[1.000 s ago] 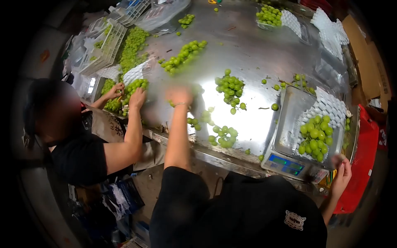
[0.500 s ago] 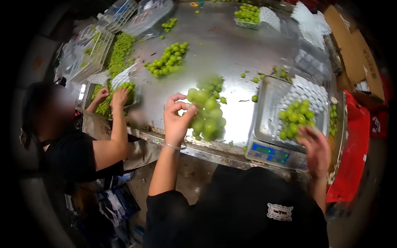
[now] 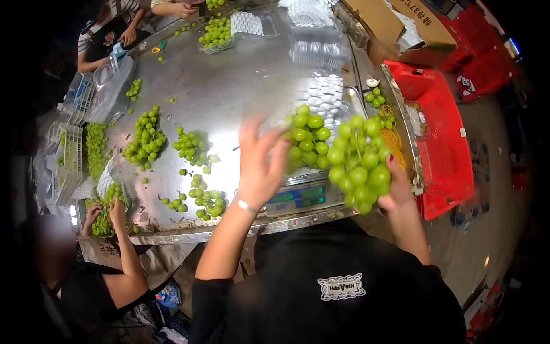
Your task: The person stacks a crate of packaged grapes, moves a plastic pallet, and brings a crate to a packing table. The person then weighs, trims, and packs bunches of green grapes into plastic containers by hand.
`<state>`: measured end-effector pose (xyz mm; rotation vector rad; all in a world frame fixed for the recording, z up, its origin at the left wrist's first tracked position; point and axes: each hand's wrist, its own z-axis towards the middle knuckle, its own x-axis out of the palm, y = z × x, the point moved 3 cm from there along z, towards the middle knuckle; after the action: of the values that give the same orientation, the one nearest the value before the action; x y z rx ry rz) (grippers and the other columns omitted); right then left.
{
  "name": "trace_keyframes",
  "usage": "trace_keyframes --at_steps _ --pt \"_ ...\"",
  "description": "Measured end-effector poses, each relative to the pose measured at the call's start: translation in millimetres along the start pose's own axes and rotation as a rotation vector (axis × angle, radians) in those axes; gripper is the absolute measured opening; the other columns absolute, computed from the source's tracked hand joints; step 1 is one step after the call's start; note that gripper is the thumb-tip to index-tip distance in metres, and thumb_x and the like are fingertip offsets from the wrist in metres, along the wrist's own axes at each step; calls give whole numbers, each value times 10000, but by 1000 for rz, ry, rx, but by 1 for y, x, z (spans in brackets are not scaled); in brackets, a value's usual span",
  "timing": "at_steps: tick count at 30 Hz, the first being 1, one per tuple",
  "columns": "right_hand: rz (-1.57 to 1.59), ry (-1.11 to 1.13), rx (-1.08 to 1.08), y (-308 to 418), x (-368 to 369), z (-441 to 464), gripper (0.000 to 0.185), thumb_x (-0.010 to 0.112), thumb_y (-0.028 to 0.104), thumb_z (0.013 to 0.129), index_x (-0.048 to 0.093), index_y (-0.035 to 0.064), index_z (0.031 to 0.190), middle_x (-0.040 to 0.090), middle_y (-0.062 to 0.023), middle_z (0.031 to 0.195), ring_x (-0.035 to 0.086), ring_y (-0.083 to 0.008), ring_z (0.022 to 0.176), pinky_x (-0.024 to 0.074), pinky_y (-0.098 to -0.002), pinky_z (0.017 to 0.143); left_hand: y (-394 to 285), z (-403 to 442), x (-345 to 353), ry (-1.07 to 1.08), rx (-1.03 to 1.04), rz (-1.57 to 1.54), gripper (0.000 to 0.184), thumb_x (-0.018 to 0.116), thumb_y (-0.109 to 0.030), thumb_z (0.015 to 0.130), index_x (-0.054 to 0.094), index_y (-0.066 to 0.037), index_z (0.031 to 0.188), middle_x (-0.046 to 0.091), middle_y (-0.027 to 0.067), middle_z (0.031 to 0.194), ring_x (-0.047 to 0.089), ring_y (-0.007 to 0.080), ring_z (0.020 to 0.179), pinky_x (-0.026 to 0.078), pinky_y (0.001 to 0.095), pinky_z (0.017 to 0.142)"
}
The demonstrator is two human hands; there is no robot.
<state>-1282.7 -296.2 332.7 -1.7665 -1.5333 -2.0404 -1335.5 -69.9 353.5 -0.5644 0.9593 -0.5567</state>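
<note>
My right hand (image 3: 398, 186) holds up a bunch of green grapes (image 3: 361, 163) in front of the scale's right side. Blurred by motion, my left hand (image 3: 260, 155) is at the scale's left edge with its fingers spread, beside another grape bunch (image 3: 307, 140). That second bunch lies on white foam netting (image 3: 322, 94) on top of the scale (image 3: 303, 198), whose display is lit. Loose bunches (image 3: 189, 146) rest on the metal table to the left of my left hand.
A co-worker (image 3: 123, 258) handles grapes at the lower left; other people stand at the top left. A red crate (image 3: 429, 143) is at the right, below a cardboard box (image 3: 375, 23). Clear plastic trays (image 3: 321, 46) and a grape-filled tray (image 3: 216, 34) lie at the back.
The view has turned right. My left hand has let go of the bunch it lifted and moved to the scale. My right hand now has a bunch raised.
</note>
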Motion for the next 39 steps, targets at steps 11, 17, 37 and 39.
trace_keyframes --at_steps 11,17,37,39 --pt "-1055 -145 -116 37 -28 37 341 367 200 908 459 -30 1144 489 -105 1187 411 -194 1138 288 -295 966 21 -22 34 178 23 103 375 512 -231 799 487 -95 1148 365 152 1282 285 345 1216 199 461 1002" --pt "-698 -603 -886 93 -39 -16 327 271 178 911 465 -65 1013 520 -173 1003 519 -237 958 427 -338 813 54 -62 -54 -514 -477 -527 420 227 -281 936 505 0 1076 497 157 1150 442 248 1106 330 351 959" --pt "-1550 13 -804 15 -54 40 373 414 81 829 411 33 1199 380 -192 1256 357 -333 1171 272 -371 967 90 -97 -22 -648 -704 -892 372 299 -330 923 512 -36 1002 555 127 1052 499 224 1032 340 381 923" --pt "-1406 -644 -598 38 -129 12 295 422 43 814 489 31 1101 518 -194 1086 486 -298 1046 366 -324 882 90 -99 -22 -570 -703 -878 325 307 -295 925 486 -41 1021 534 108 1073 473 196 1057 330 384 918"
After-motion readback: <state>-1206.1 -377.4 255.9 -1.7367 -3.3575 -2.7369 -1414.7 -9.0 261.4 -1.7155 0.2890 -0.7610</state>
